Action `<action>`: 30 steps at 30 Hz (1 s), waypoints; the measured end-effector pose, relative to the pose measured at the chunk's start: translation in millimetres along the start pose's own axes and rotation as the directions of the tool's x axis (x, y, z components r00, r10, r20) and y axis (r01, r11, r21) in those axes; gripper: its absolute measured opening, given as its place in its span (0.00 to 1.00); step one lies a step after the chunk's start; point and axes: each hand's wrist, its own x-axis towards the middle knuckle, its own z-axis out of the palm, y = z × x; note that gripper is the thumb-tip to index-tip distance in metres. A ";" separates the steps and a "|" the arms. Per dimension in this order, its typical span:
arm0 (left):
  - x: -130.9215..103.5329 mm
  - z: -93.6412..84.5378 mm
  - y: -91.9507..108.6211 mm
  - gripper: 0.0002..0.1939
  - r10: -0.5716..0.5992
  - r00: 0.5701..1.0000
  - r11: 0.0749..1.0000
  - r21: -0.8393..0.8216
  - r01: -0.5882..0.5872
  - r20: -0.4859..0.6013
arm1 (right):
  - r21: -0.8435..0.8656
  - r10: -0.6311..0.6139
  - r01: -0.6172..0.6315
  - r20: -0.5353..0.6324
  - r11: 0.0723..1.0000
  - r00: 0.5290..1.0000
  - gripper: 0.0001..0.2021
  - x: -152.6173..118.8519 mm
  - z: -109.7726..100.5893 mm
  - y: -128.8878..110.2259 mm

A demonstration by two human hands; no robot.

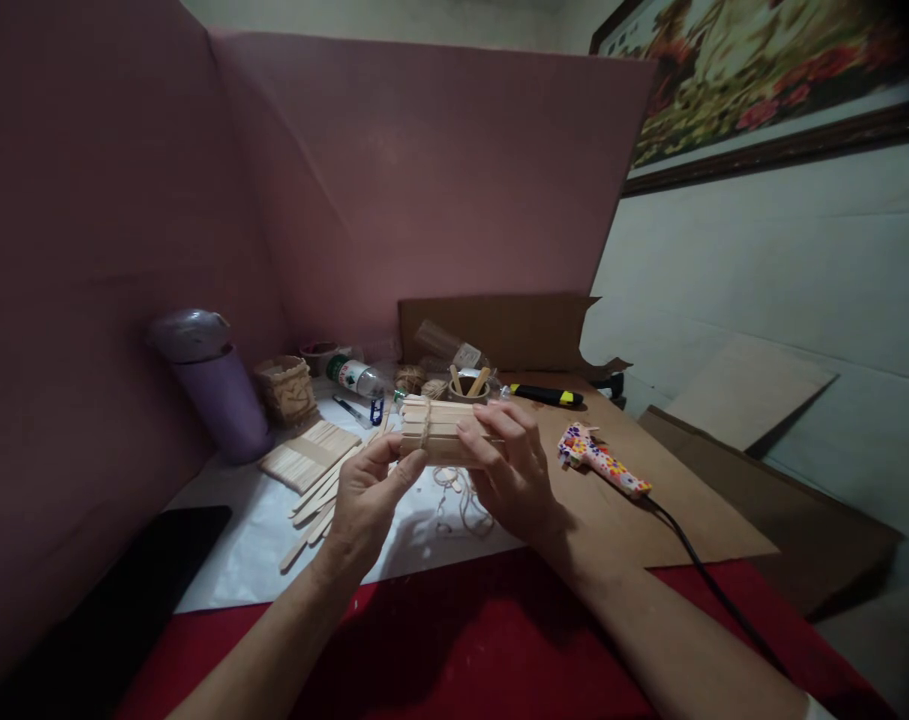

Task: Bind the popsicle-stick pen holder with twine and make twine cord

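Note:
Between my two hands, above the table, is a small piece built of wooden craft sticks (443, 422) set side by side, with twine (425, 425) running round it near its left end. My left hand (368, 490) pinches that left end, thumb against the twine. At the right end, the fingers of my right hand (510, 465) lie bent over the sticks and grip it. Under the hands a loose tangle of twine (461, 500) rests on the white sheet (416, 545). Loose craft sticks (323, 500) are scattered beside my left hand.
A bundle of craft sticks (311, 453), a purple tumbler (221, 400) and a woven-looking cup (287, 390) stand left. Plastic bottles (356, 376), twine balls and a stick pot (469, 388) are behind. A box cutter (548, 396) and flower-patterned glue gun (602, 462) with cord lie right on cardboard.

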 end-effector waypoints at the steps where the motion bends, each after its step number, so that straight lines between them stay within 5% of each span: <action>1: 0.2 -0.7 0.0 0.05 0.002 1.000 1.000 0.016 -0.002 -0.006 | 0.021 0.000 0.000 0.008 1.000 1.000 0.28 0.4 -0.7 -0.2; 5: 1.7 -3.8 0.1 0.04 0.018 1.000 0.992 0.128 -0.015 -0.017 | 0.178 0.117 -0.131 0.084 0.975 0.989 0.32 4.2 -4.6 -0.9; 11: 5.5 -7.1 4.5 0.05 -0.039 0.999 0.991 0.130 0.038 0.011 | 0.357 0.244 -0.361 0.332 0.861 0.911 0.32 11.9 -7.3 0.5; 17: 5.7 -9.3 4.9 0.06 -0.116 0.992 0.993 0.018 0.115 0.045 | 0.379 0.360 -0.486 0.357 0.787 0.862 0.29 14.3 -7.0 -4.1; 30: 5.1 -2.2 9.4 0.12 -0.144 0.989 0.979 -0.141 0.146 0.023 | 0.447 0.545 -0.787 0.567 0.425 0.617 0.25 15.7 -5.6 -3.5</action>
